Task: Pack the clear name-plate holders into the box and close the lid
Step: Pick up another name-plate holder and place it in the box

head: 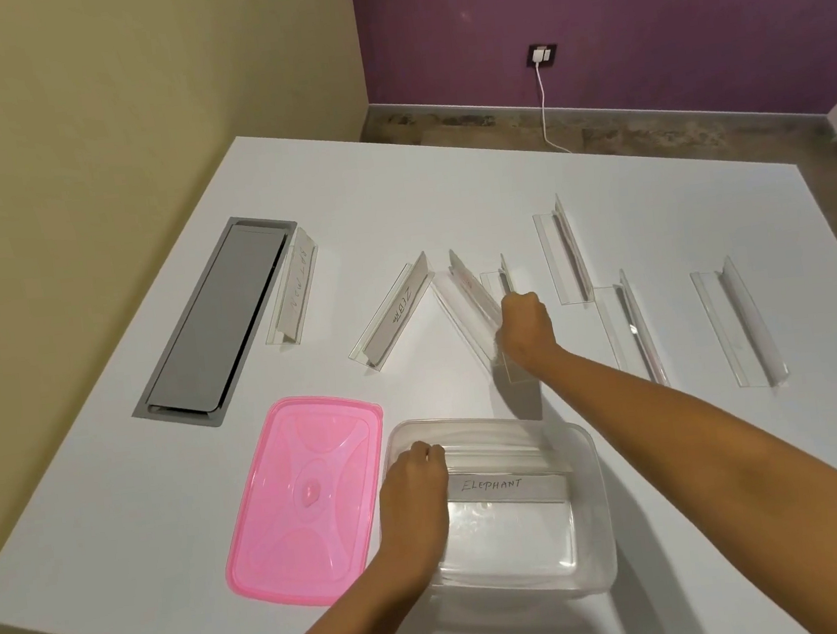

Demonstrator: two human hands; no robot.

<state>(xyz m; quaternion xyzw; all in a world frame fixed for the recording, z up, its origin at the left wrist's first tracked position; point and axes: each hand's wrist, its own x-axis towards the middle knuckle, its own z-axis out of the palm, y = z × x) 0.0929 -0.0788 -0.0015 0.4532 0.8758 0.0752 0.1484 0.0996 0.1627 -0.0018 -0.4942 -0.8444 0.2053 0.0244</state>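
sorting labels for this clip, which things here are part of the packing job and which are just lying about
Job: clear box with the ELEPHANT holder inside; pink lid; holders on the table, including SATURN and ZEBRA; left hand at the box; right hand on a holder.

Lying about: grey cable hatch; wall charger.

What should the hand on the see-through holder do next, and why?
Probably lift that clear holder and carry it to the clear box. The right hand is closed on it, the left hand steadies the box, only the ELEPHANT holder lies inside, and the pink lid is off.
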